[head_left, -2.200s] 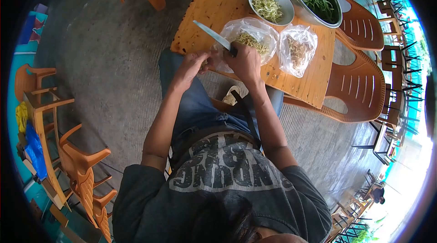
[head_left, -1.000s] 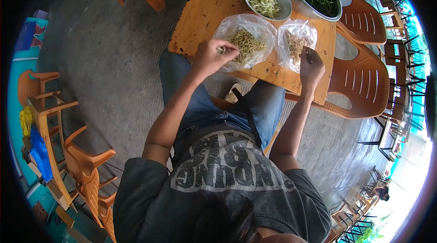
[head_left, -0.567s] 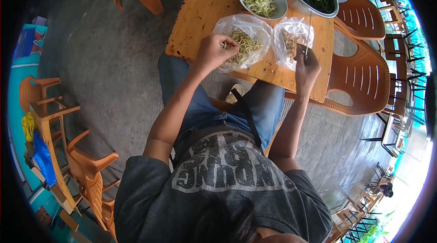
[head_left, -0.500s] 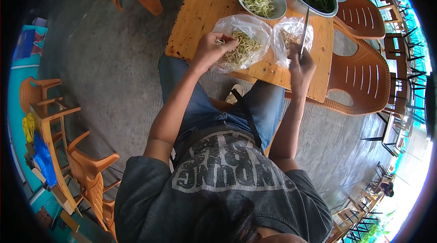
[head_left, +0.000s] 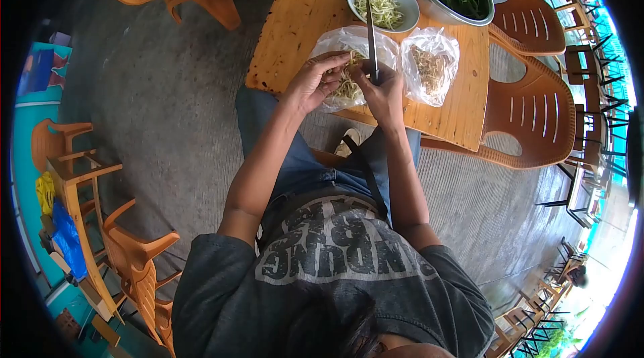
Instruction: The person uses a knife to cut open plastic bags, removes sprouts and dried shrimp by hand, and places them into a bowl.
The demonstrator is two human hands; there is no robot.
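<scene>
A knife [head_left: 371,32] with a long, narrow steel blade is held by its dark handle in the right hand [head_left: 384,93]. The blade is pointed away from the body and is raised over a clear plastic bag [head_left: 335,41]. The bag is laid open near the front edge of the table [head_left: 302,16] and is filled with pale, yellowish sprouts [head_left: 347,87]. A few sprouts are pinched in the left hand [head_left: 314,81] at the bag's mouth, just beside the knife's handle.

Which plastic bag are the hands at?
The left bag of bean sprouts: left hand and right hand, which holds a knife, meet over it. The other bag, to its right, lies untouched.
</scene>
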